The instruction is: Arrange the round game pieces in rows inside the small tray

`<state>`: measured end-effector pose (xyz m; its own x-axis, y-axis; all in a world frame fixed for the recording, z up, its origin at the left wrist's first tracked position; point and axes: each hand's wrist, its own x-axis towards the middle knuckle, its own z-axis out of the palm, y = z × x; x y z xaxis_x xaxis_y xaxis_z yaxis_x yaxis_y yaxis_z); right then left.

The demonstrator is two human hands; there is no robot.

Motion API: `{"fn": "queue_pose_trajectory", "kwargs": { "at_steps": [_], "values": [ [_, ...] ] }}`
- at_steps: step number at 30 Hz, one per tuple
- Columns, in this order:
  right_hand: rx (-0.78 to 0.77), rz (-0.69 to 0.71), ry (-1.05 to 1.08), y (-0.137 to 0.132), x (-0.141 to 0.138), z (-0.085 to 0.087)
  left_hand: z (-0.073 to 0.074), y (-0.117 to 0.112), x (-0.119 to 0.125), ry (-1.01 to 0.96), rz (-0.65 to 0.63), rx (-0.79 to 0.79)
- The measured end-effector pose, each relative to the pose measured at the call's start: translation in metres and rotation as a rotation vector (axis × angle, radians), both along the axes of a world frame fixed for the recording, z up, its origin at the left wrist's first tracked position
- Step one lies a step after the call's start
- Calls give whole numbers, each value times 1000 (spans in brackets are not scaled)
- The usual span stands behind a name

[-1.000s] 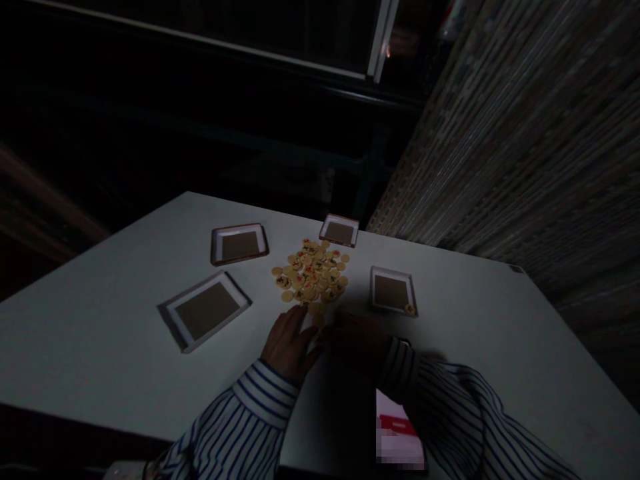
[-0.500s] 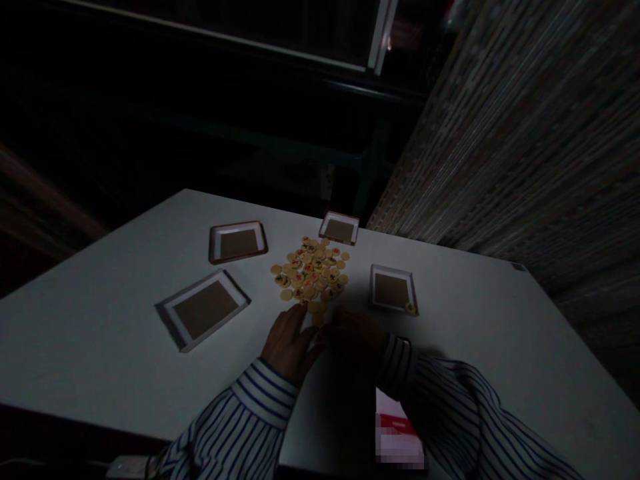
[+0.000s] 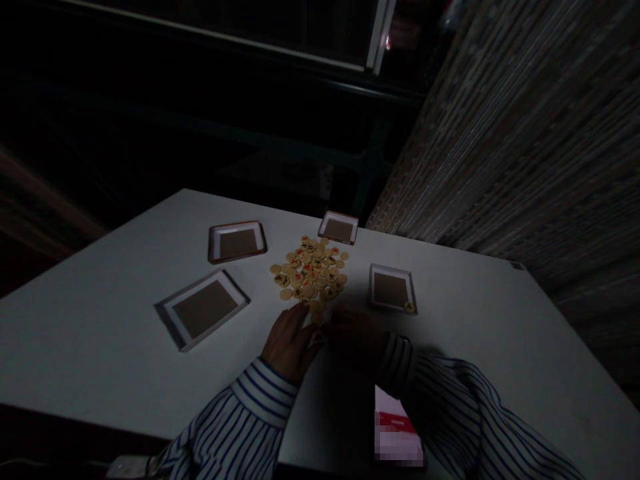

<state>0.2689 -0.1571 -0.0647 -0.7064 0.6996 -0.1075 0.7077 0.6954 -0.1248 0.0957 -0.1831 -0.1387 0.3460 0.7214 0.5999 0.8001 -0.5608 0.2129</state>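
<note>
A loose heap of round Chinese chess pieces (image 3: 310,270) with red and black characters lies in the middle of the white table (image 3: 110,320). My left hand (image 3: 289,341) rests palm down at the heap's near edge, its fingers stretched over the closest pieces and its thumb apart. Right beside it, my right hand (image 3: 354,337) is low over the table, in deep shadow. Its fingers are too dark to make out, and so is anything in them. A few pieces lie between the hands. One single piece (image 3: 409,307) sits in the near corner of the right tray (image 3: 371,293).
Three more shallow trays with brown bottoms surround the heap: near left (image 3: 173,327), far left (image 3: 212,248) and far side (image 3: 338,241). A pink and red item (image 3: 395,420), partly blurred, lies by my right forearm. A string curtain (image 3: 480,153) hangs beyond the table's right side.
Both hands stay almost where they were at the heap's near edge. My left thumb shifts slightly; the trays and the heap look the same.
</note>
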Motion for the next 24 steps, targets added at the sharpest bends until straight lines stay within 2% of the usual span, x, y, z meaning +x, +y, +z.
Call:
{"fn": "queue_pose_trajectory", "kwargs": {
  "at_steps": [9,17,24],
  "values": [
    [36,8,65,-3,5,11,8,-2,1,-38,-11,-5],
    [4,-24,190,-5,16,16,28,0,-2,-69,-122,-21],
    [8,-99,289,-11,31,25,43,1,3,-148,-116,-93]
  ]
}}
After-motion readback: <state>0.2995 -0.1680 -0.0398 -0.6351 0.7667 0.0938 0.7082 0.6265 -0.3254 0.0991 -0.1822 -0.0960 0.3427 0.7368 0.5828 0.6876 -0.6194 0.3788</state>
